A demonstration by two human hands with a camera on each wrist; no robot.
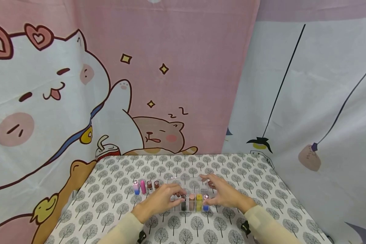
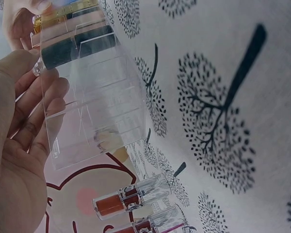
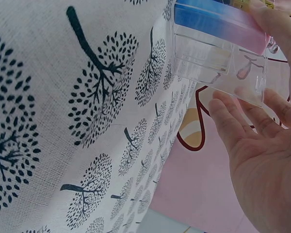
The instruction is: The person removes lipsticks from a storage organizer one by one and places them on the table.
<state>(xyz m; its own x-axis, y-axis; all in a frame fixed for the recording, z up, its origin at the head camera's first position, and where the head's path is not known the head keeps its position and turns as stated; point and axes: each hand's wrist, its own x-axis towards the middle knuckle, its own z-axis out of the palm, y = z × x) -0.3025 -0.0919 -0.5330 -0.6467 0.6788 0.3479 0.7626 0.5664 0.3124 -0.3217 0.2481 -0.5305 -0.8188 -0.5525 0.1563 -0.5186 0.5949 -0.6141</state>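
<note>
A clear compartment organizer (image 1: 183,180) stands on the cloth, with a row of lip tubes along its front. At the near left of that row, my left hand (image 1: 163,198) pinches the top of a dark tube (image 2: 77,46) between thumb and fingers. Beside it are a rosy-beige tube (image 1: 191,202), a yellow tube (image 1: 199,203) and a pink-blue tube (image 3: 218,22). My right hand (image 1: 222,193) spans the organizer's right end, thumb by the tops of the yellow and pink-blue tubes, other fingers loosely spread at the back edge.
Left of the organizer stand another pink-blue tube (image 1: 136,187), a bright pink tube (image 1: 143,186) and two brownish-red lip glosses (image 1: 149,185). The table is covered by a tree-print cloth (image 1: 116,210). Behind it hangs a cartoon-print curtain (image 1: 195,84).
</note>
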